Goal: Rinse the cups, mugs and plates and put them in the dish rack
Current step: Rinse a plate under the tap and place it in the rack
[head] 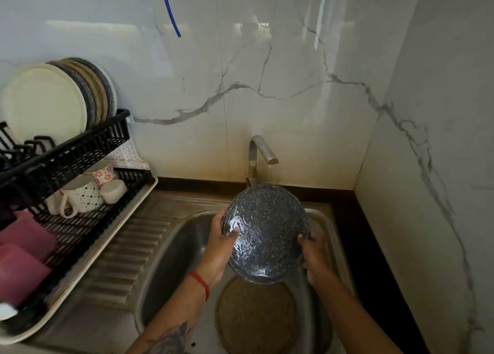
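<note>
White marble-look wall with grey veins, a blue tube hanging down it at upper left, pink containers at the left edge, a red thread band on a wrist, a tattooed forearm at the bottom edge.

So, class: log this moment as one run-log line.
step: rinsing | item: speckled plate under tap | left hand: grips | right hand: grips | rack: part-filled
</note>
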Tool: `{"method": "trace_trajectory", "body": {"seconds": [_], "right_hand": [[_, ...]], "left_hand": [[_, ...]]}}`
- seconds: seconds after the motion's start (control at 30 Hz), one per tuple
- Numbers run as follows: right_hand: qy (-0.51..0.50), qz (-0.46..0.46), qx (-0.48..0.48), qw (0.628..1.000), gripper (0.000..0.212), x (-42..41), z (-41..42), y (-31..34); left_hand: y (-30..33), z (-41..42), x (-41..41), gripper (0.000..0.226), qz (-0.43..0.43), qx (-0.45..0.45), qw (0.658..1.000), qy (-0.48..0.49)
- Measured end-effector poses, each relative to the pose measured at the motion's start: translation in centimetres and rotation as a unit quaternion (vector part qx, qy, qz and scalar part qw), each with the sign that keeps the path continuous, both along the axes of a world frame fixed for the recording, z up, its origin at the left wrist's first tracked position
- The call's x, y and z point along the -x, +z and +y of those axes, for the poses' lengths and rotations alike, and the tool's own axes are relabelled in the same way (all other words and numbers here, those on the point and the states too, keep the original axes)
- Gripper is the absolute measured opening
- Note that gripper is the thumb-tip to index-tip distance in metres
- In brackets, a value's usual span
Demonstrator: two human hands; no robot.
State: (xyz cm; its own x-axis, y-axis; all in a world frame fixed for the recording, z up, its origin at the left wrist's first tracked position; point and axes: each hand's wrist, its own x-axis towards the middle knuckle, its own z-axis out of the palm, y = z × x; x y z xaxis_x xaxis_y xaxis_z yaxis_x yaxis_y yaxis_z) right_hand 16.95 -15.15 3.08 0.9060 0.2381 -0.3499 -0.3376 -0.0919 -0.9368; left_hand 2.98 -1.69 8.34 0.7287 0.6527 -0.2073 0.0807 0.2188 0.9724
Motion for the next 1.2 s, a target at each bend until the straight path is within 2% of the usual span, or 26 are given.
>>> {"method": "trace_trajectory", "body": {"seconds": [0.13, 0.23, 0.3, 0.47, 0.73, 0.9, 1.1, 1.2], "right_hand": [[-0.012, 0.068, -0.014, 0.998, 0.031, 2.0, 1.2, -2.3], [-0.041, 0.092, -0.052, 0.994, 0.033, 3.3, 1.7, -3.1], [-0.063, 0.075, -0.055, 0.994, 0.029, 3.9, 1.8, -3.3], [-0.086, 0.004, -0.041, 0.995, 0.024, 5.2, 1.6, -3.4], [-0.108, -0.095, -0.043, 0.989, 0.026, 5.3, 1.8, -1.2], [-0.117, -0.112, -0.066, 0.984, 0.021, 3.8, 3.8, 1.8], [-0.092, -0.207, -0.088, 0.97, 0.026, 4.6, 9.5, 9.2], [-0.064, -0.258, -0.117, 0.957, 0.03, 5.8, 13.4, 14.4]], "left_hand": [[-1.0, 0.4, 3.0, 0.08, 0.048, -0.068, 0.996, -0.042], [-1.7, 0.8, 5.4, 0.081, 0.053, -0.044, 0.997, -0.031], [-1.9, 0.8, 6.6, 0.077, 0.05, -0.024, 0.998, -0.034], [-2.4, 0.5, 7.9, 0.071, 0.041, -0.043, 0.998, -0.015], [-1.0, 1.8, 9.0, 0.071, 0.04, -0.084, 0.995, -0.022], [2.2, 3.7, 9.2, 0.056, 0.007, -0.13, 0.988, -0.078], [9.6, 8.9, 11.5, 0.073, -0.006, -0.193, 0.971, -0.139], [15.5, 13.3, 13.5, 0.069, -0.02, -0.243, 0.958, -0.15]]}}
